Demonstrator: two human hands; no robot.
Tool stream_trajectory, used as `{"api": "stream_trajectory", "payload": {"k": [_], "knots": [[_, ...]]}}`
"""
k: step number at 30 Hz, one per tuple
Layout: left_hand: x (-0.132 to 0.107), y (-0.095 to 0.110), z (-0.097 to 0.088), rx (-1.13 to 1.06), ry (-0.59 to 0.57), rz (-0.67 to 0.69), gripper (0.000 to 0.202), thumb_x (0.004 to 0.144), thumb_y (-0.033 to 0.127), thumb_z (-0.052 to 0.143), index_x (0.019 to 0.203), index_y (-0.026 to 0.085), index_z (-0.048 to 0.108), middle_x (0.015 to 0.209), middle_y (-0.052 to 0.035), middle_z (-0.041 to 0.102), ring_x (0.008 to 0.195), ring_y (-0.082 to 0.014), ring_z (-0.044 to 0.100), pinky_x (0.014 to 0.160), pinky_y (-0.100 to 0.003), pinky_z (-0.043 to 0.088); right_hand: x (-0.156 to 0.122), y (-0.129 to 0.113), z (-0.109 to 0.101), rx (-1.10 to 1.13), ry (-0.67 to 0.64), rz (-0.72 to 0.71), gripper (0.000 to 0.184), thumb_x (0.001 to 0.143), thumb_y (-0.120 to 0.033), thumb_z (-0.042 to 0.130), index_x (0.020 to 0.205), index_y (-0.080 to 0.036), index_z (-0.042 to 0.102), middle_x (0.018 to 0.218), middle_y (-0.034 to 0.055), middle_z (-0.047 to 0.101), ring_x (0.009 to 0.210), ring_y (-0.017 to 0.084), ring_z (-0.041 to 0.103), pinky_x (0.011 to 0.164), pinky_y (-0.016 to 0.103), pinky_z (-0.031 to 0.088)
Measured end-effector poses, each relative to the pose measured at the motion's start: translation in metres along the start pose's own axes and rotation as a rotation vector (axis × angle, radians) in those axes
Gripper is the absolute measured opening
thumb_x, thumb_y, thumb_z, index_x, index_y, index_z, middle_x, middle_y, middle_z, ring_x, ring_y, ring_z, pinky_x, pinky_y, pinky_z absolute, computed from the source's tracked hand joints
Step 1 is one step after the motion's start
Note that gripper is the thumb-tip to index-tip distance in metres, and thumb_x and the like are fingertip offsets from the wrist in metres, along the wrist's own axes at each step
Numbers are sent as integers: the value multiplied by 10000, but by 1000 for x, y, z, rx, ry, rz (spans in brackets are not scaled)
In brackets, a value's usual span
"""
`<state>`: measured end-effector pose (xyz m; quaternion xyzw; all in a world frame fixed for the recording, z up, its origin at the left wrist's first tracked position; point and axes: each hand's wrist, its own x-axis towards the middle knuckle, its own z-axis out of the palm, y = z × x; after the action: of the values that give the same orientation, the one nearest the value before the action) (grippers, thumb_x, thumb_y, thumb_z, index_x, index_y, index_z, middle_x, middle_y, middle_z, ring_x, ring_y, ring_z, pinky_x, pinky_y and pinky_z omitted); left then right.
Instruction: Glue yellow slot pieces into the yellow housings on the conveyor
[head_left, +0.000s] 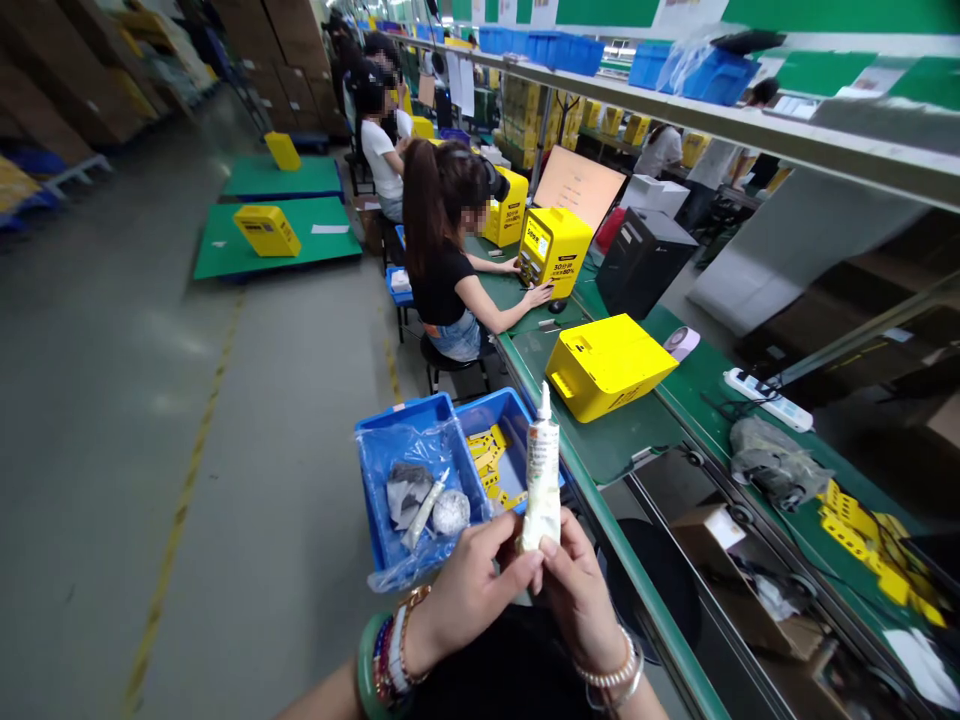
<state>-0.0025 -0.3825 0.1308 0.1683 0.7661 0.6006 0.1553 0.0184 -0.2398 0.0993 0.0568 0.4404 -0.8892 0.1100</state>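
Beside the blue bins point(366, 490), the tube point(543, 475) is being pinched at its lower end by left hand point(474, 580) and right hand point(581, 585), nozzle point(545, 402) being pointed upward.

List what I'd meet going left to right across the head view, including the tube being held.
Front green platform, loose tube, flat yellow plates, held tube, nearest yellow box, white power strip, yellow brackets.

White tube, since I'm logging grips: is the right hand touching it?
Touching: the head view shows the right hand with its thumb against the white tube, near its base.
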Motion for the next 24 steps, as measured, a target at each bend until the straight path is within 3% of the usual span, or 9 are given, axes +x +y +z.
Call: {"api": "stream_trajectory", "payload": {"k": [8, 24], "knots": [[-3, -2, -1, 12, 6, 34, 254, 954, 348, 445, 874, 162, 599, 770, -28, 637, 709, -149, 596, 694, -258, 445, -3, 4, -4, -206, -7, -93, 195, 869, -380, 642, 936, -199, 614, 696, -38, 535, 591, 80, 462, 573, 216, 382], [-1, -6, 0, -164, 8, 12, 259, 943, 373, 468, 869, 153, 582, 751, -23, 588, 658, -129, 533, 637, -238, 444, -5, -5, 4, -286, -6, -90, 212, 851, -394, 662, 933, -205, 609, 716, -38, 564, 603, 86, 512, 583, 221, 402]]}}
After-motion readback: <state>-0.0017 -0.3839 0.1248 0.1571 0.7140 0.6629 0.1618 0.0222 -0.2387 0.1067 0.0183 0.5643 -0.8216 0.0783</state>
